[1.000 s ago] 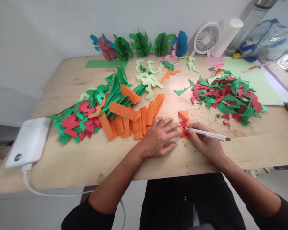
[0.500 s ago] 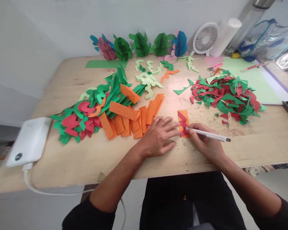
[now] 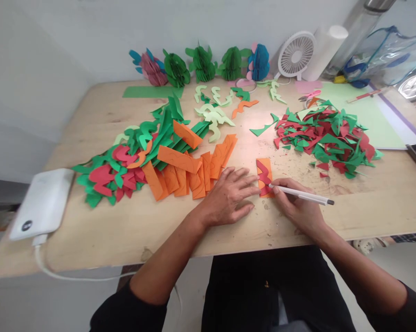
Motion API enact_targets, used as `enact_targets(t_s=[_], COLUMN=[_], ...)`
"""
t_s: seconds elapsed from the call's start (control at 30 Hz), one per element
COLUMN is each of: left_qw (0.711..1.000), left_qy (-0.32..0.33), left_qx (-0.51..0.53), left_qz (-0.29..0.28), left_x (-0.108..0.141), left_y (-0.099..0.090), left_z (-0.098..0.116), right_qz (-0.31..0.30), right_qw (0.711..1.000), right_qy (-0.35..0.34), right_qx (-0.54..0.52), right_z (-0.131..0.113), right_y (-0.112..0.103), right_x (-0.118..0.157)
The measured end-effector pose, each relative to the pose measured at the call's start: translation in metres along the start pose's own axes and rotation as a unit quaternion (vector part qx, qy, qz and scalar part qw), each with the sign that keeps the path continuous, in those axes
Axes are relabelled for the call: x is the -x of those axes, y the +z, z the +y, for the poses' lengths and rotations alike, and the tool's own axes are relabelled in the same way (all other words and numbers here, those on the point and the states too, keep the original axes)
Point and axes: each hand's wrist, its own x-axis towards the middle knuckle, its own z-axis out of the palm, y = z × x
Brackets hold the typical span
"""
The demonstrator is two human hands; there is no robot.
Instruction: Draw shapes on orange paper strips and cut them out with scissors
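Note:
My right hand (image 3: 298, 203) is closed round a white pen (image 3: 303, 195), whose tip touches the edge of a wavy red paper shape (image 3: 262, 173). That shape lies on a small upright orange paper strip (image 3: 269, 167). My left hand (image 3: 230, 196) rests flat with its fingers spread, fingertips on the left edge of the red shape and strip. Left of it lie several folded orange strips (image 3: 175, 159) with pencilled curves. They overlap green folded paper (image 3: 164, 133) and cut red shapes (image 3: 102, 177).
A heap of red and green scraps (image 3: 325, 138) lies on the right. Honeycomb paper figures (image 3: 204, 64), a white fan (image 3: 297, 54) and a paper roll stand at the back. A white power bank (image 3: 44, 203) with a cable lies at the left edge of the table (image 3: 107, 249).
The pen and right hand have barely shifted along the red shape. The left hand stays in place, and the whole view has moved very slightly.

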Motion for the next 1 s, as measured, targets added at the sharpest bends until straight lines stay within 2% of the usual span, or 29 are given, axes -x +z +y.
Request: enact_targets(t_s=[1.0], left_qw=[1.000], left_qy=[-0.006], left_qx=[0.004], left_qz=[-0.003], left_x=[-0.0004], left_y=[-0.0015], left_z=[0.0018], right_qz=[-0.005], right_qw=[1.000], right_qy=[-0.008], right_qx=[0.006], right_z=[-0.0065], right_y=[0.0013], right_x=[0.0035])
